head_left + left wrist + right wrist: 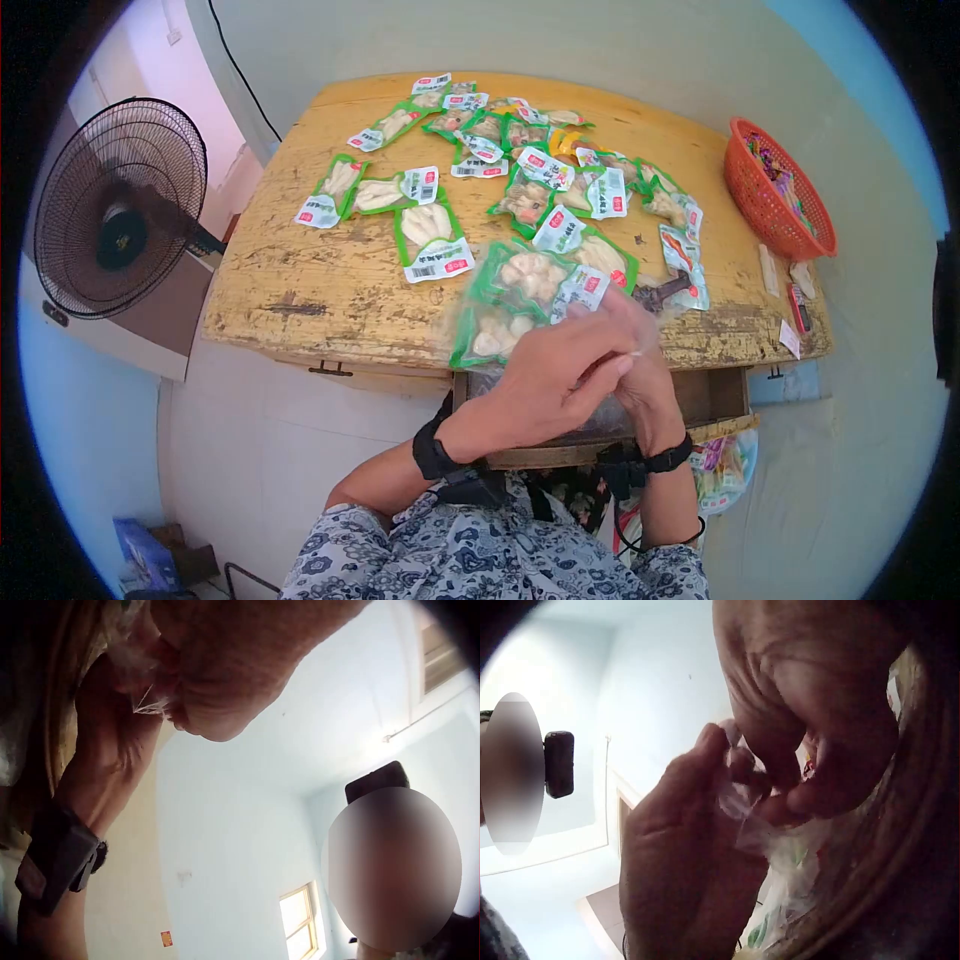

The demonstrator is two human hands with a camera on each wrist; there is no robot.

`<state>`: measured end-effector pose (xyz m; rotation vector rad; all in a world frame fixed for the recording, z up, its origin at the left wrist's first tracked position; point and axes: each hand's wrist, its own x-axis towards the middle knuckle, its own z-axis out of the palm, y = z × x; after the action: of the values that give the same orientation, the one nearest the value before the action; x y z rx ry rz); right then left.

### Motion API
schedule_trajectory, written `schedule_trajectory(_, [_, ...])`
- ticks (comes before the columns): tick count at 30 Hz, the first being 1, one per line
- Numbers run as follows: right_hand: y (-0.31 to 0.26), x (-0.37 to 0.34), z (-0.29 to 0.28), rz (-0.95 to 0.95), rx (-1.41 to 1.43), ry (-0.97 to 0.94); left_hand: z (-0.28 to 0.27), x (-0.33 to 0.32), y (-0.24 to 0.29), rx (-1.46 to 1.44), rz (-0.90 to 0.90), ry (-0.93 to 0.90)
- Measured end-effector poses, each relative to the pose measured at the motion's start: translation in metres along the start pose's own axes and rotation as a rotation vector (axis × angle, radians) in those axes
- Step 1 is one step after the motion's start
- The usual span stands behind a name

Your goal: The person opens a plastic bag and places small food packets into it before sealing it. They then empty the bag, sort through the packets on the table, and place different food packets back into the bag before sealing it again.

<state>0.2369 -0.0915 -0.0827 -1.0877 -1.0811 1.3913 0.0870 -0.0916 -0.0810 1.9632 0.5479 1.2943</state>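
Note:
In the head view, a clear plastic bag [462, 325] with several green-edged food packs [530, 275] inside lies at the table's front edge. Its gathered end is between both hands. My left hand [545, 385] pinches the plastic with curled fingers, close against my right hand [645, 375], whose fingers also grip it. The left wrist view has my left hand [232, 667] at the top and my right hand [120, 727] beyond a twisted bit of plastic [150, 701]. In the right wrist view, plastic [739, 806] stretches between my right hand [817, 697] and left hand [690, 847].
More packs [425, 225] are spread over the worn yellow table [270, 270]. A red basket [735, 175] of small colourful packets stands at the right. Below the front edge, a drawer [715, 395] is pulled out. A fan [120, 210] stands left of the table.

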Motion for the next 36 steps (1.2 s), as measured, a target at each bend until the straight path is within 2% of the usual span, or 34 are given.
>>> schedule_trajectory(2, [-0.002, 0.002, -0.001, 0.035, 0.14, -0.012, -0.005, 0.0, 0.0, 0.007, -0.027, 0.003])
schedule_trajectory(5, [-0.001, -0.003, -0.012, 0.119, 0.038, 0.008, -0.011, 0.0, 0.001, 0.013, -0.081, 0.005])
schedule_trajectory(8, [0.017, -0.015, -0.021, -0.182, -0.312, -0.003, -0.007, -0.001, -0.002, -0.008, -0.101, 0.027])
schedule_trajectory(11, [0.03, -0.019, -0.021, -0.391, -0.549, 0.147, 0.0, -0.003, -0.003, -0.051, -0.139, 0.007])
schedule_trajectory(14, [0.016, -0.024, 0.002, -0.177, -0.051, 0.332, 0.005, -0.003, -0.002, -0.053, -0.101, -0.001])
schedule_trajectory(17, [0.023, -0.013, -0.001, -0.256, -0.159, 0.286, 0.011, -0.004, -0.003, -0.005, 0.016, 0.019])
schedule_trajectory(19, [0.021, -0.008, -0.002, -0.24, -0.129, 0.211, 0.013, -0.005, 0.0, 0.017, 0.07, 0.013])
schedule_trajectory(23, [0.031, -0.002, -0.016, -0.271, -0.267, 0.08, 0.004, -0.002, 0.001, 0.031, -0.057, -0.026])
schedule_trajectory(26, [0.019, -0.027, -0.003, -0.11, 0.137, 0.173, -0.004, -0.002, 0.002, 0.05, -0.105, -0.032])
schedule_trajectory(31, [0.021, -0.056, 0.0, -0.204, -0.079, 0.284, -0.015, 0.004, 0.009, 0.075, -0.204, -0.073])
schedule_trajectory(34, [0.025, -0.069, -0.01, -0.265, -0.093, 0.332, -0.041, 0.029, 0.004, 0.273, -0.161, 0.079])
schedule_trajectory(36, [0.027, -0.076, -0.021, -0.283, -0.094, 0.359, -0.065, 0.055, -0.006, 0.461, -0.185, 0.114])
